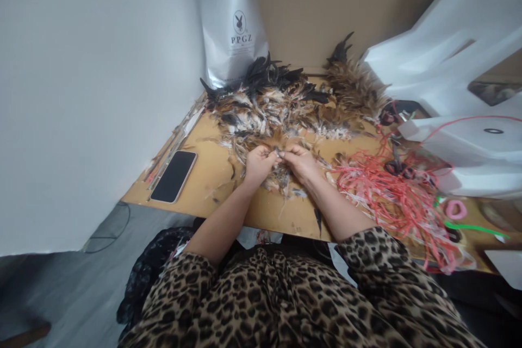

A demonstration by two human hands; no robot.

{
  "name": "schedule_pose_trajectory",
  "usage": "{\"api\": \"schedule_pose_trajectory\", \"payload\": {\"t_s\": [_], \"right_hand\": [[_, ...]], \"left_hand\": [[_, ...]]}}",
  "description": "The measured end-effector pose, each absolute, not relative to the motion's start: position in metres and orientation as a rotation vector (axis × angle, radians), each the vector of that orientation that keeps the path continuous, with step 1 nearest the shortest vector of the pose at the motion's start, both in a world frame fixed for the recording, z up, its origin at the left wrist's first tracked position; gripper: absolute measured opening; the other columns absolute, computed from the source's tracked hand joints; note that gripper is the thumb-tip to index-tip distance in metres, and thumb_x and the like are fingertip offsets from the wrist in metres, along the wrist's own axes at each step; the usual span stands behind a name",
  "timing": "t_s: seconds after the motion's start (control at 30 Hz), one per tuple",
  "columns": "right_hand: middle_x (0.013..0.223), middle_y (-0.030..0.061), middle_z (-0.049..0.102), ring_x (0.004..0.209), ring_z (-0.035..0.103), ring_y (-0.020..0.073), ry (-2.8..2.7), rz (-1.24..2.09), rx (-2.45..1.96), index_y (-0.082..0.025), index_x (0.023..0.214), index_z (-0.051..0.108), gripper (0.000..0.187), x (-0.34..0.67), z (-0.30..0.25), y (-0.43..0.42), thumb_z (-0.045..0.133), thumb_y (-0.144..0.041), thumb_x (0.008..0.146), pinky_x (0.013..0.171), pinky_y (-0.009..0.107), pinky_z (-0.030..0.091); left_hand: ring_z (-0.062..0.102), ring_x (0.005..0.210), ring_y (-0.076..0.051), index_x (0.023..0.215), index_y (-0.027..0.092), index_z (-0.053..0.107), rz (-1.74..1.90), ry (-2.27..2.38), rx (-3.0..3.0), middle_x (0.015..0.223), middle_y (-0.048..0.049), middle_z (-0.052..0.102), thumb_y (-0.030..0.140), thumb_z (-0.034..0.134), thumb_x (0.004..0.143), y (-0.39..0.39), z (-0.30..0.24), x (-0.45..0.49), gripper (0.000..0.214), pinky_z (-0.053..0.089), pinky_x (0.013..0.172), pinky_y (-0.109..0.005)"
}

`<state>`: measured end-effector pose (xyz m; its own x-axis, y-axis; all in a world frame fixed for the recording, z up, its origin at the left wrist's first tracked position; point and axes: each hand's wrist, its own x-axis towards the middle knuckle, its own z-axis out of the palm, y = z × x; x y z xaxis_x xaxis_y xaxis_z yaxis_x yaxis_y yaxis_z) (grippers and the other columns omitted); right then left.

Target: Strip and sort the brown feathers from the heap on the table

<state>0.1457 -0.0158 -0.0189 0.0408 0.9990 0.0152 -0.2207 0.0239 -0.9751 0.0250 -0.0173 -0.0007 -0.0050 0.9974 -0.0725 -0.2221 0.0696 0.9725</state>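
My left hand (259, 164) and my right hand (299, 161) meet over the table, fingertips pinched close together. Between them are feathers (277, 150), brown and grey, though how many I cannot make out. Loose feathers (281, 179) lie on the wood just below my fingers. Beyond the hands spreads a large pile of feathers (269, 106), brown and white with black ones at the back. To its right leans a fuller brown feather bunch (354, 87) with a black tip.
A phone (174, 176) lies on the table (281, 215) at left, beside a white wall panel (93, 92). Behind the pile stands a silver-white bag (232, 22). Red string strands (387, 196), dark-handled scissors (395, 163) and a white sewing machine (468, 147) are on the right.
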Motion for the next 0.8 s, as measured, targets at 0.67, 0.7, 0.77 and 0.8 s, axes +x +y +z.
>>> {"api": "schedule_pose_trajectory", "payload": {"t_s": [0.67, 0.7, 0.77, 0.8], "right_hand": [[0.06, -0.0031, 0.057, 0.055, 0.05, 0.0096, -1.117, 1.193, -1.086, -0.018, 0.065, 0.055, 0.022, 0.142, -0.003, -0.022, 0.07, -0.032, 0.057, 0.055, 0.023, 0.039], [0.058, -0.0036, 0.056, 0.053, 0.048, 0.0091, -1.114, 1.178, -1.089, -0.018, 0.064, 0.054, 0.022, 0.142, -0.004, -0.022, 0.07, -0.032, 0.057, 0.054, 0.023, 0.038], [0.056, -0.0044, 0.054, 0.051, 0.047, 0.0087, -1.087, 1.184, -1.063, -0.019, 0.062, 0.053, 0.022, 0.142, -0.006, -0.021, 0.07, -0.032, 0.057, 0.052, 0.022, 0.037], [0.056, -0.0044, 0.054, 0.051, 0.047, 0.0088, -1.06, 1.211, -1.042, -0.019, 0.062, 0.052, 0.022, 0.141, -0.007, -0.02, 0.07, -0.032, 0.058, 0.052, 0.022, 0.037]], "left_hand": [[0.058, 0.052, -0.009, 0.063, 0.013, 0.055, 1.335, 1.071, 1.076, 0.056, -0.0002, 0.062, 0.024, 0.066, 0.065, -0.014, -0.008, 0.021, 0.016, 0.047, 0.054, -0.021], [0.059, 0.053, -0.009, 0.064, 0.013, 0.055, 1.338, 1.066, 1.1, 0.057, -0.0004, 0.062, 0.026, 0.066, 0.066, -0.015, -0.008, 0.021, 0.017, 0.047, 0.054, -0.02], [0.059, 0.053, -0.009, 0.066, 0.013, 0.055, 1.341, 1.056, 1.116, 0.057, -0.0007, 0.062, 0.028, 0.065, 0.067, -0.016, -0.009, 0.021, 0.019, 0.047, 0.054, -0.021], [0.059, 0.052, -0.009, 0.067, 0.013, 0.054, 1.344, 1.048, 1.109, 0.056, -0.0005, 0.062, 0.029, 0.065, 0.067, -0.016, -0.009, 0.021, 0.02, 0.047, 0.053, -0.021]]}}
